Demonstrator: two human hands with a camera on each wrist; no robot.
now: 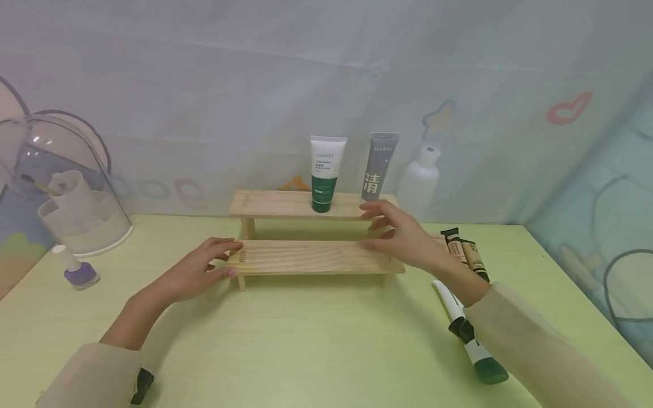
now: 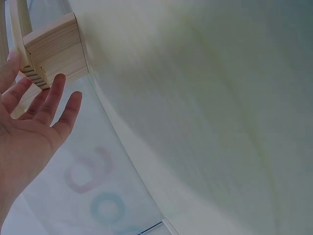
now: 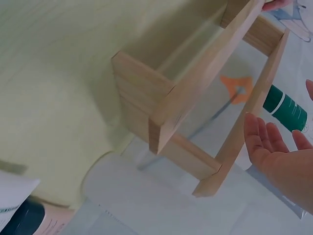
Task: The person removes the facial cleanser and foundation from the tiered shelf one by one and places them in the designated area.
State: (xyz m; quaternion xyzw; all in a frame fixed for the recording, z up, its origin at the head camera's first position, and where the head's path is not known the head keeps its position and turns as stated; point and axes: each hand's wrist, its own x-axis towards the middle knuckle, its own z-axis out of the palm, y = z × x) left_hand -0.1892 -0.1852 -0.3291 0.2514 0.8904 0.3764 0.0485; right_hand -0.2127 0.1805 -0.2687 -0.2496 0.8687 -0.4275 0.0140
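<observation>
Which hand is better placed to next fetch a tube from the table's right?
Probably the right hand: its forearm is near those tubes, while the left hand is at the left end of the wooden stand.

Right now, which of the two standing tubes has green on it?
The white tube, green at its lower end, left of the grey tube, which shows no green.

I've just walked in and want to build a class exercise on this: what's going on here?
A person has both hands at a two-tier wooden stand. The left hand touches the left end of the lower shelf; the right hand is at the stand's right end, near a grey tube, fingers relaxed. That tube and a white-and-green tube stand on the upper shelf. More tubes lie on the table to the right.
</observation>
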